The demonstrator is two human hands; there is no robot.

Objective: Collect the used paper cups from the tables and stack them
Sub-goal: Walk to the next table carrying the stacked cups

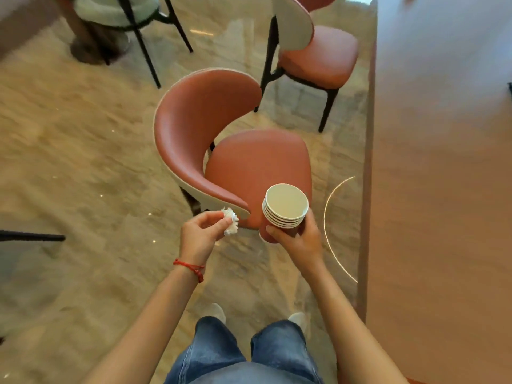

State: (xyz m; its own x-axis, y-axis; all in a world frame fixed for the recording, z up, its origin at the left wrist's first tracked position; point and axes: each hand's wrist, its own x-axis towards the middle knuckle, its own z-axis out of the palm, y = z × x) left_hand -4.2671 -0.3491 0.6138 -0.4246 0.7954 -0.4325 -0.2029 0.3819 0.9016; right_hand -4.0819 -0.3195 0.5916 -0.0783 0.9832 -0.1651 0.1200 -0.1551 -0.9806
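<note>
Over at nine o'clock, a dark bar [32, 236] juts in from the frame edge above the pale marbled floor [83, 162]. Up at eleven o'clock stands a chair with a pale seat [116, 9] on black legs. Moving in, the left hand [201, 235], a red string [191, 267] tied at its wrist, pinches a crumpled white tissue [231, 221] between thumb and curled fingertips. Just past it at twelve o'clock sits a terracotta chair [221, 134], its curved back swinging round toward the tissue. Now the main item: the stack of paper cups [285, 206], nested rim on rim and tilted, mouth open to the camera, held over the front edge of that chair's seat. The right hand [297, 241] grips the stack from below, fingers and thumb curled round the lower cup walls. At one o'clock a second terracotta chair [315, 51] stands beside the table [443, 189], which fills the three o'clock side, well apart from the cups. At six o'clock, blue jeans [243, 356] and pale shoes [216, 311].
</note>
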